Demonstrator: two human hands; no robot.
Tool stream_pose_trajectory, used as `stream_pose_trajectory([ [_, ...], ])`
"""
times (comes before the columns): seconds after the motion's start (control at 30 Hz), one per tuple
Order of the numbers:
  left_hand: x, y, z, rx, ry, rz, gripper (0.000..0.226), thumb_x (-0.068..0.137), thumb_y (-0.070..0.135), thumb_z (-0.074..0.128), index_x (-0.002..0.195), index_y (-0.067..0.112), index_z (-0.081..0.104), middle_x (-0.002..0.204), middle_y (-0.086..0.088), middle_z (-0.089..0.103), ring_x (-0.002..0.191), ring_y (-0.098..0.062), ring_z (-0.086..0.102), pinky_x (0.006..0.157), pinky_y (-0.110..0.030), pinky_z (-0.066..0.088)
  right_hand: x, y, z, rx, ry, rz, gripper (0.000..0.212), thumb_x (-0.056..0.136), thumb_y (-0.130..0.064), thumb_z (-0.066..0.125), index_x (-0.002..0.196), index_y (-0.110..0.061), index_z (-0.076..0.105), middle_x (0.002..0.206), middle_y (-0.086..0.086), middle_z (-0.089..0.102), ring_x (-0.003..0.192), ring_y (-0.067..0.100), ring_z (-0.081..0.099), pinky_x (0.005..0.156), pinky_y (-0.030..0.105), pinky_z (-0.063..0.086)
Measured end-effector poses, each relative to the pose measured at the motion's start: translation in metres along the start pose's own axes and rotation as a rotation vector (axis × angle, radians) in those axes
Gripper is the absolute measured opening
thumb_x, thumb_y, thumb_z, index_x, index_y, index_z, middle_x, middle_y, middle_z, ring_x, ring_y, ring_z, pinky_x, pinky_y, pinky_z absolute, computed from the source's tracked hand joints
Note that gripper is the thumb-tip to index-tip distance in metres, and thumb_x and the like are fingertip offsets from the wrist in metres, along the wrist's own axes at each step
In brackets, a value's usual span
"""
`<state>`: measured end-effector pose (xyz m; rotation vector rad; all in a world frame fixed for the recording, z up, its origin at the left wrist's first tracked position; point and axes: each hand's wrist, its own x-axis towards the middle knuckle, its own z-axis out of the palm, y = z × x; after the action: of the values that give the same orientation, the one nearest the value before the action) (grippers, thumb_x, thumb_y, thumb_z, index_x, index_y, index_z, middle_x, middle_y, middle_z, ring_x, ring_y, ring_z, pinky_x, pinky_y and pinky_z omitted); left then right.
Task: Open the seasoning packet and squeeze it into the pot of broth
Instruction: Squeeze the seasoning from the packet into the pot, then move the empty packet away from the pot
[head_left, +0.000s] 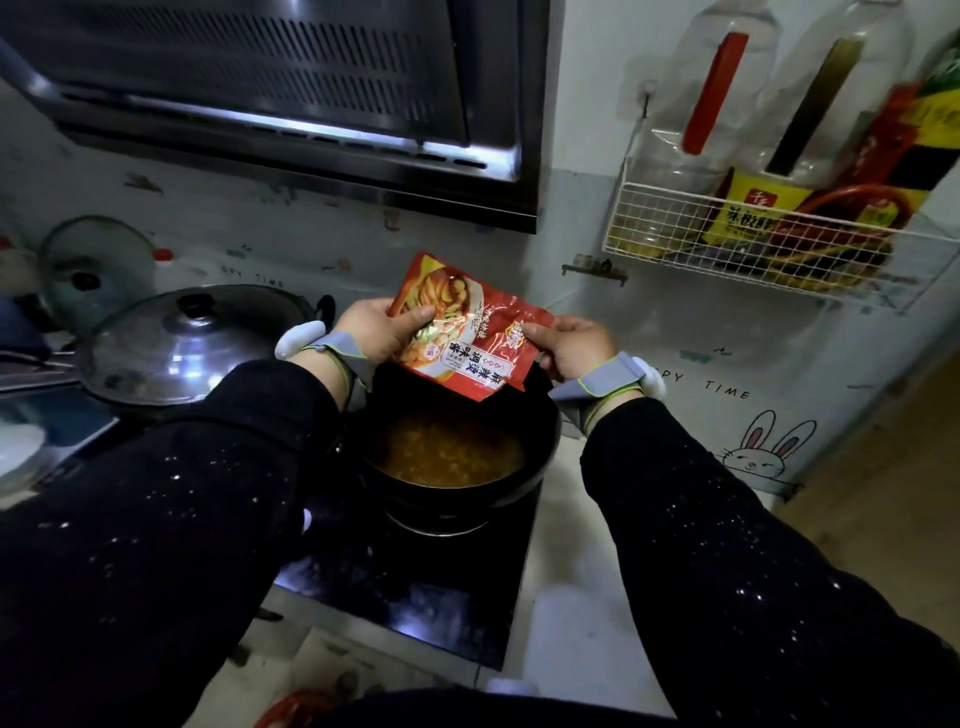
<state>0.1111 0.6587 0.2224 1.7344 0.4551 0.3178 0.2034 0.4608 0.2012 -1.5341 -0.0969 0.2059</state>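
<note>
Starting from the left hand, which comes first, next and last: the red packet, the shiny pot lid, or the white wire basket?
1. Red packet: held in the left hand.
2. Shiny pot lid: just to its left.
3. White wire basket: far right, on the wall.

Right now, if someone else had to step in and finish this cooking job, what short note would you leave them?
Left hand: gripping the upper left edge of the seasoning packet.
Right hand: pinching the packet's right edge.
The packet hangs tilted in the air above the black pot, which sits on the stove and holds orange broth.
Done: packet picked up and brought over the pot.
Left: I cannot see a tear, so it looks unopened. Open it, then squeeze the contents into the broth.
</note>
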Motion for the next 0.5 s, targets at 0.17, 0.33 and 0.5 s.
stream_pose_trajectory([
  [0.17, -0.015, -0.004, 0.009, -0.31, 0.105, -0.081, 0.023, 0.077, 0.022, 0.073, 0.091, 0.004, 0.068, 0.059, 0.0, 0.073, 0.053, -0.013, 0.067, 0.063, -0.028, 0.057, -0.008, -0.003, -0.015, 0.109, -0.073, 0.092, 0.025, 0.079, -0.003, 0.069, 0.061, -0.014, 0.055, 0.045, 0.003, 0.056, 0.028, 0.005, 0.041, 0.031, 0.012, 0.029],
  [0.33, -0.047, -0.012, 0.026, -0.748, 0.168, -0.212, 0.014, 0.088, 0.022, 0.061, 0.09, 0.008, 0.061, 0.065, -0.002, 0.074, 0.059, -0.012, 0.07, 0.054, -0.026, 0.059, -0.024, 0.001, -0.014, 0.136, -0.163, 0.181, 0.027, 0.085, -0.006, 0.062, 0.062, -0.01, 0.051, 0.039, 0.0, 0.05, 0.028, 0.006, 0.039, 0.03, 0.013, 0.03],
  [0.5, -0.074, -0.021, 0.032, -0.747, 0.205, -0.239, 0.008, 0.092, 0.008, 0.052, 0.087, 0.012, 0.056, 0.051, 0.004, 0.07, 0.047, -0.006, 0.067, 0.045, -0.019, 0.054, -0.05, 0.006, -0.003, 0.144, -0.235, 0.235, 0.022, 0.089, -0.005, 0.055, 0.07, -0.012, 0.047, 0.034, -0.003, 0.051, 0.024, 0.002, 0.041, 0.029, 0.01, 0.03],
])
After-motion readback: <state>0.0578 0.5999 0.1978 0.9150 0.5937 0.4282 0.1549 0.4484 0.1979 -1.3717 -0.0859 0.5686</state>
